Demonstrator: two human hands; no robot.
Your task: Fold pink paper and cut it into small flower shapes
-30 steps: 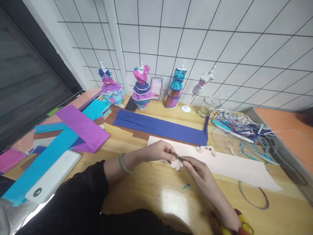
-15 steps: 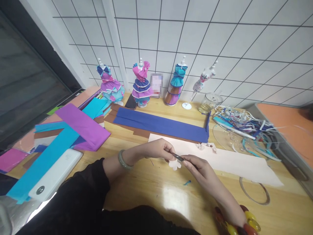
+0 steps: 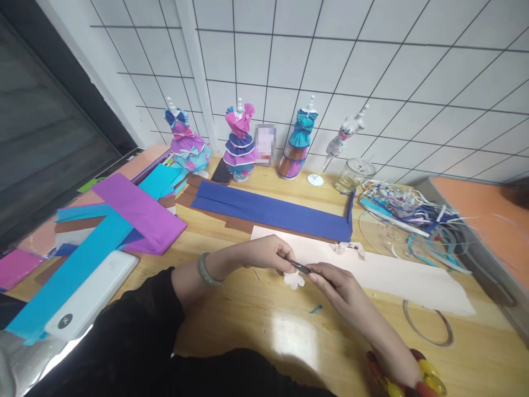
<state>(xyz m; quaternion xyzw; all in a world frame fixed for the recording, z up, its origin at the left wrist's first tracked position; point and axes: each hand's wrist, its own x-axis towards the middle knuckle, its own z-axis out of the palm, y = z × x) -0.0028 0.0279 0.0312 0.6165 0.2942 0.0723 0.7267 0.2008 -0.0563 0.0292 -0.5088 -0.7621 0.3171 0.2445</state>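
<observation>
Near the middle of the table, my left hand (image 3: 270,255) pinches a small pale pink flower-shaped piece (image 3: 293,279), its petals hanging below the fingertips. My right hand (image 3: 334,281) is closed on a small dark metal tool (image 3: 301,267), whose tip reaches my left fingertips at the top of the flower piece. Under and beyond the hands lies a long pale pink strip (image 3: 405,275), with crumpled scraps (image 3: 349,250) on its upper edge. A blue strip (image 3: 273,212) stretches behind it.
Three small dressed mannequins (image 3: 239,143) and a bare one (image 3: 346,132) stand along the wall, beside a glass bowl (image 3: 354,175). Ribbon scraps (image 3: 413,204) heap at right. Purple (image 3: 140,212) and turquoise strips and a white power bank (image 3: 91,295) lie left.
The view has shifted very slightly. Both hands keep their hold, and the flower piece has moved a little to the left in the picture.
</observation>
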